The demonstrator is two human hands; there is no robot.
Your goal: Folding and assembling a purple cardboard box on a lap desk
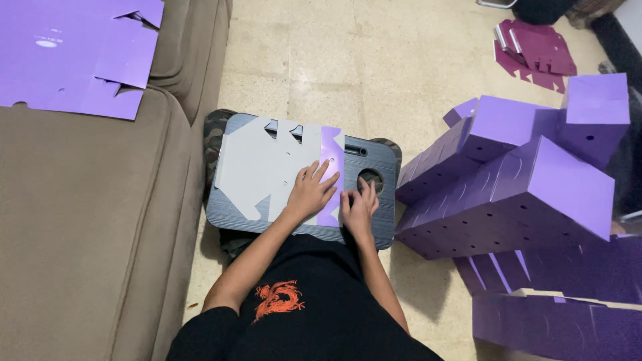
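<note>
A flat die-cut cardboard sheet, grey side up, lies on a dark lap tray across my legs. One narrow flap is folded over and shows its purple face. My left hand lies flat on the sheet at the fold, fingers spread. My right hand presses down just right of the purple flap, near the tray's round cup hole.
A brown sofa on the left carries flat purple sheets. Folded purple boxes are stacked on the tiled floor at the right, with more flat stacks below. Maroon sheets lie at the far right.
</note>
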